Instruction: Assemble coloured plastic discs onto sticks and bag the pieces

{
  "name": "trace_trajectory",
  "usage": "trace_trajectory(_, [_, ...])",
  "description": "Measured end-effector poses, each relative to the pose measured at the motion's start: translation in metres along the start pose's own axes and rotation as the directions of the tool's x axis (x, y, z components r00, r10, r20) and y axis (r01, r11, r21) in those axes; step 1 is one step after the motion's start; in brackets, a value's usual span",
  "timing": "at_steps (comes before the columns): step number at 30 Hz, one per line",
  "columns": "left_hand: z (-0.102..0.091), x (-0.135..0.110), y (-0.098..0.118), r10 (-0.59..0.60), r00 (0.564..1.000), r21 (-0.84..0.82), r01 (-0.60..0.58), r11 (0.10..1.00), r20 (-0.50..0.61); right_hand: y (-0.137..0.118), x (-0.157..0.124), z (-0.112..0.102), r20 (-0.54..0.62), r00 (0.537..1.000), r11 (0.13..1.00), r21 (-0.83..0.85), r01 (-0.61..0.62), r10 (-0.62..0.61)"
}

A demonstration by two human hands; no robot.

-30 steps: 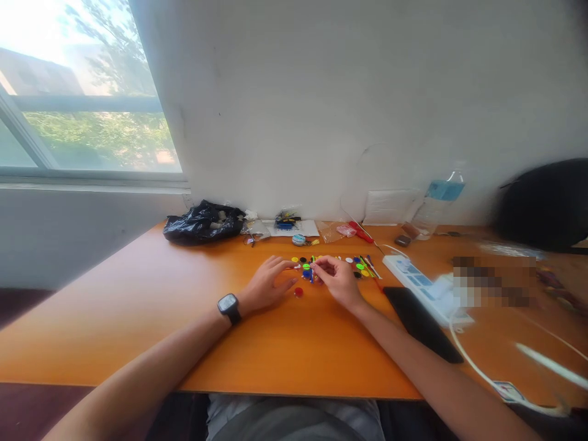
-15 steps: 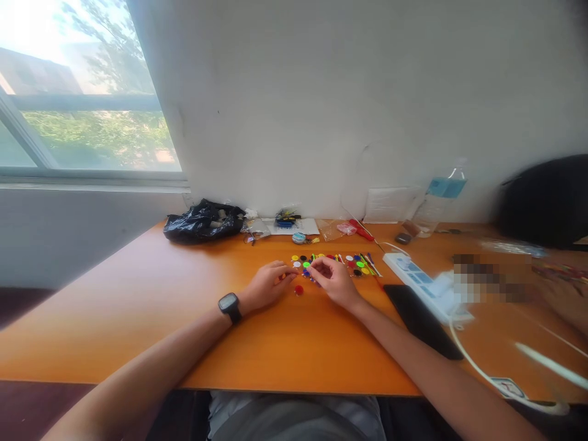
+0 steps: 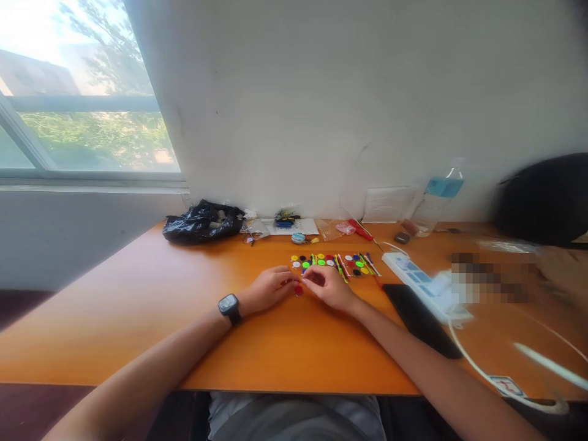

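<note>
Both hands rest on the orange table (image 3: 138, 306) with their fingertips almost meeting. My left hand (image 3: 269, 288), with a black watch on its wrist, has its fingers curled and pinched on a small piece I cannot make out. My right hand (image 3: 326, 285) is also curled, fingertips pinched toward the left hand. A red disc (image 3: 298, 290) lies between and just below the two hands. Beyond them lies a spread of small coloured discs and thin sticks (image 3: 337, 263) in yellow, green, red, white and black.
A crumpled black plastic bag (image 3: 202, 222), small packets (image 3: 287, 223) and a water bottle (image 3: 434, 205) sit by the wall. A white power strip (image 3: 413, 278), a black phone (image 3: 420, 321) and a white cable (image 3: 478, 367) lie to the right. Another person's dark shape (image 3: 546, 199) is far right.
Both hands have drawn back toward me from the coloured pieces and come closer together above the red disc. The left hand's fingers have curled in.
</note>
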State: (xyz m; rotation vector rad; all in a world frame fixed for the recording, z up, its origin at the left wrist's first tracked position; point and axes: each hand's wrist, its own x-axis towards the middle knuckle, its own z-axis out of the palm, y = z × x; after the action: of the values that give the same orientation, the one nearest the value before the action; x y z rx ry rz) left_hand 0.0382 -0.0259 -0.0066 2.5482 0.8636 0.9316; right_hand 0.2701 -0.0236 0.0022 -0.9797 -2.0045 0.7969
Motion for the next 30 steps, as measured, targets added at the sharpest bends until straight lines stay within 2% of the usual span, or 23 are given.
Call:
trace_trajectory(9, [0.007,-0.003,-0.005,-0.003,0.999,0.089,0.000,0.996,0.033,0.006,0.002,0.000,0.117,0.988,0.993,0.044,-0.108,0.102])
trace_trajectory(23, [0.012,-0.004,-0.001,-0.032,0.998,-0.004,0.032,0.999,0.045,0.012,0.002,0.003,0.071,0.988,0.989,-0.064,-0.135,0.139])
trace_trajectory(30, [0.011,-0.003,0.006,-0.033,0.998,0.012,0.033,0.999,0.057,0.009,0.001,0.003,0.101,0.985,0.984,-0.127,-0.125,0.138])
